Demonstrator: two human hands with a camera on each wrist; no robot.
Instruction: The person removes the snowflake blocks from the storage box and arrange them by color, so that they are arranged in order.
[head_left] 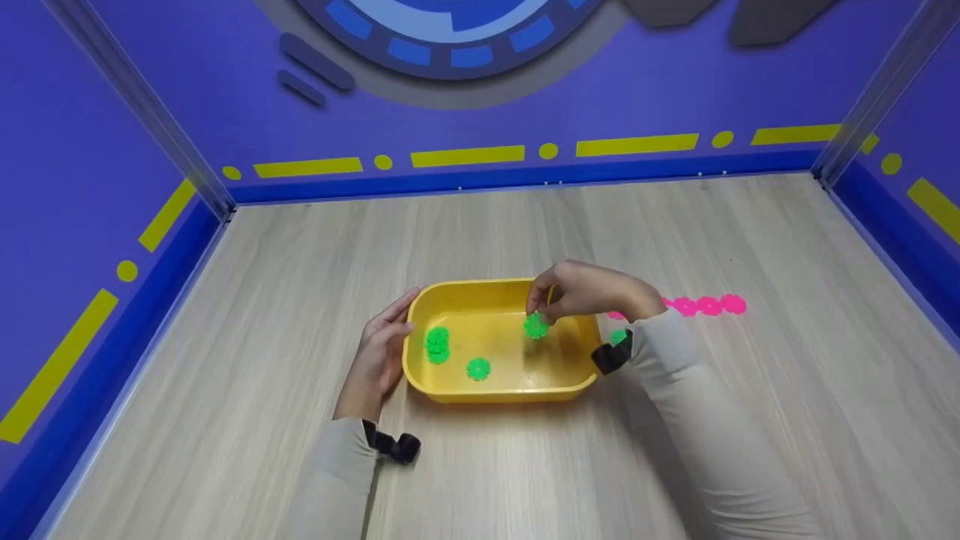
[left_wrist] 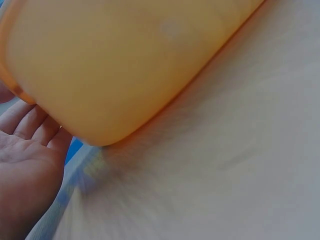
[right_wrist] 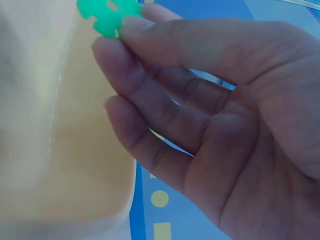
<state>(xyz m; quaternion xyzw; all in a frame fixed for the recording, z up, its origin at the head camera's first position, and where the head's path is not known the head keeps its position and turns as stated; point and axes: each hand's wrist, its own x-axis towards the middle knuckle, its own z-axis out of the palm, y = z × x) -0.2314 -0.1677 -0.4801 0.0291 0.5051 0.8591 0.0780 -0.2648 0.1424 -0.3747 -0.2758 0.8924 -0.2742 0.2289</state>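
Note:
A yellow tray (head_left: 495,396) stands on the table. Several green flower-shaped discs lie inside it: an overlapping group (head_left: 437,345) at the left and a single disc (head_left: 478,369) near the front. Over the tray's right half, the right hand (head_left: 585,291) pinches another green disc (head_left: 535,326) between thumb and fingers; the right wrist view shows this disc (right_wrist: 106,20) at the fingertips. The left hand (head_left: 375,356) rests against the tray's left end, thumb at the rim. In the left wrist view, that hand's (left_wrist: 30,160) fingers lie against the tray's (left_wrist: 115,75) outer wall.
A row of pink discs (head_left: 709,306) lies on the table right of the tray, partly hidden by the right wrist. A green disc (head_left: 618,337) shows beside the tray's right end. Blue-purple walls (head_left: 480,112) enclose the back and sides of the table.

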